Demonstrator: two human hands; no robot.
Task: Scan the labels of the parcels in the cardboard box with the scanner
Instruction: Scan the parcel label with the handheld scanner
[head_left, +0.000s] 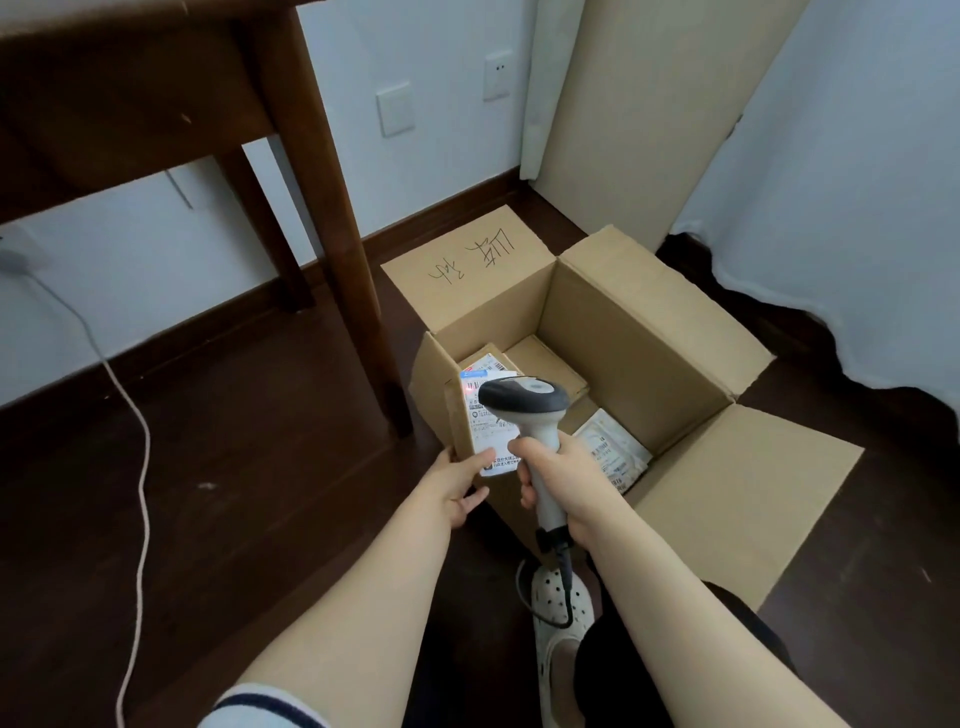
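A white perforated shoe (558, 603) is showing beneath the 2 bare forearms, on the dark wooden floor (260, 493). The left hand (460, 486) is gripping the lower end of a small brown parcel (460, 421), its thumb lying on the white label (485, 428), and is holding the parcel tilted over the near-left corner of the cardboard box (639, 338). The right hand (561, 475) is curling its fingers (525, 475) fully round the handle of the scanner (530, 410), whose dark-rimmed head is pointing at the label. A red glow is showing near the label's upper edge. The scanner cable (565, 577) is hanging down from the handle's base. Inside the open box, a white bag parcel (615, 449) is lying to the right of the scanner and a flat brown parcel (548, 361) is lying beyond it. The box's far-left flap (472, 260) is bearing handwriting. A wooden table leg (353, 270) is standing just left of the box, and a pale cord (143, 483) is trailing across the floor further left.
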